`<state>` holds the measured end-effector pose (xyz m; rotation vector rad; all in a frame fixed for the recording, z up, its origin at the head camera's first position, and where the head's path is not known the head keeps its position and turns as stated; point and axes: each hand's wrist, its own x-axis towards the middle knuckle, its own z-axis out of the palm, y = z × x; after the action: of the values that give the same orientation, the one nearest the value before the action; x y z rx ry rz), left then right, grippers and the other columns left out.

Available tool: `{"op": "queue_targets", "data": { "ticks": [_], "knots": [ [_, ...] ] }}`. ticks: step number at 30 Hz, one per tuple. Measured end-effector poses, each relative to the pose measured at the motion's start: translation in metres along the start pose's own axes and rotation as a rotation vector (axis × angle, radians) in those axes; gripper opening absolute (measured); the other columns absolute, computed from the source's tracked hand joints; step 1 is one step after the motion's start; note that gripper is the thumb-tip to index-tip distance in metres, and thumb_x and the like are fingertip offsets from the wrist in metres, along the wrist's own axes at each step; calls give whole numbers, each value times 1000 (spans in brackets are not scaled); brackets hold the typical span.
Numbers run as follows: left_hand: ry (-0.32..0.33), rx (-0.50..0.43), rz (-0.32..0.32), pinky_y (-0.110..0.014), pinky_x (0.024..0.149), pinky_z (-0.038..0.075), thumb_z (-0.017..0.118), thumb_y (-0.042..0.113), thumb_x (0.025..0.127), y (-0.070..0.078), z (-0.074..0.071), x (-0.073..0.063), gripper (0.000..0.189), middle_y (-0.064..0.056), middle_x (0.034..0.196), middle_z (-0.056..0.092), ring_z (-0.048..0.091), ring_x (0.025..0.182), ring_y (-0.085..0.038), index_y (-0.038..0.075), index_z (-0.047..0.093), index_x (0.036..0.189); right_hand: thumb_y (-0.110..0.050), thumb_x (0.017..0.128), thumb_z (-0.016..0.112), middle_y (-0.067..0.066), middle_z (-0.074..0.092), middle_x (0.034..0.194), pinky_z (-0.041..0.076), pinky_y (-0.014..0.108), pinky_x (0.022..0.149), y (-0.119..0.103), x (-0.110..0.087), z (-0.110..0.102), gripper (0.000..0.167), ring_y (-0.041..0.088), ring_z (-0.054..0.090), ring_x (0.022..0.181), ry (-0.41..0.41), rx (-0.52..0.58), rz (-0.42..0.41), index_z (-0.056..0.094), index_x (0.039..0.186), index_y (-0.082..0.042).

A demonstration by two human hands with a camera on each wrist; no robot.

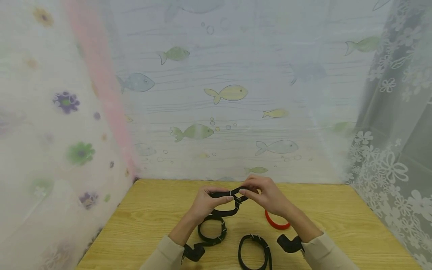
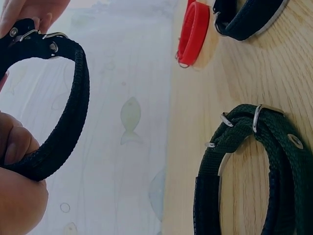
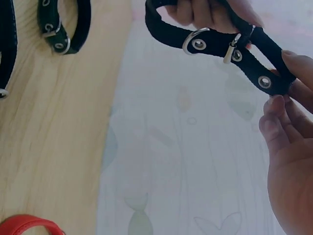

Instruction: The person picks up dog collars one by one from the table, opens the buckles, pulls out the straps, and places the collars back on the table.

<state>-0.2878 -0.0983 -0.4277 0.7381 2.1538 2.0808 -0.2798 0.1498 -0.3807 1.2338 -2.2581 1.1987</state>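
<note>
Left hand (image 1: 206, 204): gripping the loop of the held collar (image 2: 76, 105).
Right hand (image 1: 268, 192): pinching its eyelet end.
Held collar: dark strap, metal ring and buckle; raised, left of red collar (image 2: 194, 34).
Green collar (image 2: 208, 164): on table (image 1: 152, 225), left of red collar.
Dark collar (image 2: 244, 27): on table, closer to the person than red collar.

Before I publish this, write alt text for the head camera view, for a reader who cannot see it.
A person's left hand and right hand hold up a black buckled strap loop above a wooden table. Two more dark buckled loops lie nearer the camera, and a red band lies partly behind the right arm; a fish-patterned sheet forms the backdrop.
</note>
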Motion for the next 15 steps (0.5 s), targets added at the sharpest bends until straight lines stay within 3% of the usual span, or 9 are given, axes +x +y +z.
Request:
{"op": "queue_targets", "data": {
  "ticks": [6, 12, 15],
  "knots": [
    [26, -8, 9, -39, 89, 58, 82, 12, 88, -1, -2, 0, 29, -13, 117, 74, 69, 106, -26, -1, 77, 114, -7, 99, 68, -1, 70, 96, 56, 29, 71, 1, -3, -1, 14, 13, 67, 80, 46, 59, 93, 75, 109, -13],
    [66, -14, -6, -38, 90, 57, 82, 11, 88, -1, -2, -2, 29, -17, 118, 72, 68, 106, -24, 0, 77, 114, -11, 102, 65, 4, 71, 95, 58, 31, 72, 2, -5, -7, 13, 17, 68, 77, 83, 162, 209, 71, 113, -10],
    [85, 0, -18, -31, 78, 54, 82, 12, 89, -1, -3, -2, 27, -11, 113, 73, 67, 96, -19, 2, 78, 113, -12, 103, 64, 8, 71, 97, 59, 33, 78, 3, -6, -7, 13, 25, 70, 82, 95, 242, 239, 69, 113, -7]
  ]
}}
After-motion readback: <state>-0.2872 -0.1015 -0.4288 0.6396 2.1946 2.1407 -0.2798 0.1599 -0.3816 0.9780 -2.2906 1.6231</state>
